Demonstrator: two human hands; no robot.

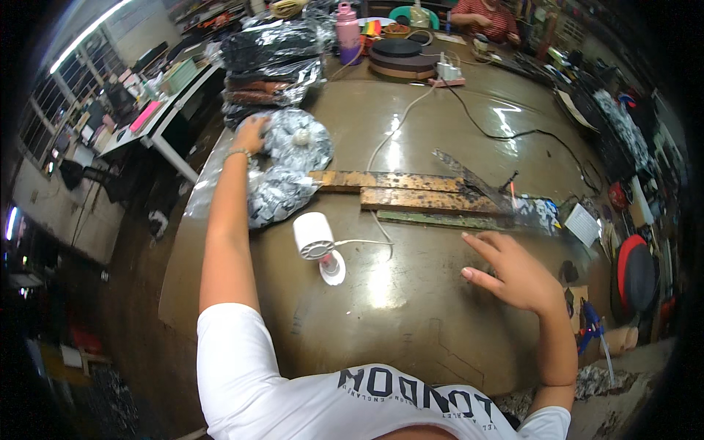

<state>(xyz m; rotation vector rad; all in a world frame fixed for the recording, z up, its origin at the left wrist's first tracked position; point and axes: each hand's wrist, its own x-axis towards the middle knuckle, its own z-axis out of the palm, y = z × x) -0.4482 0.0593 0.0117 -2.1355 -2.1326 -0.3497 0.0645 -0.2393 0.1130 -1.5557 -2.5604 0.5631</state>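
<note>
At the table's left side, my left hand reaches forward with its fingers closed on the edge of a clear-plastic-wrapped bundle, round and grey-white. A second plastic-wrapped bundle of the same look lies just nearer, by my forearm. My right hand hovers over the right part of the table, fingers apart and holding nothing. Between my arms stands a small white fan on a round base, with a white cable. Beyond my right hand lie worn wooden bars.
A stack of plastic-wrapped dark packs rises behind the bundles. Farther back stand a pink-purple bottle, rolls of dark strap and a power strip. Cables cross the brown table. A person in red stripes sits at the far end.
</note>
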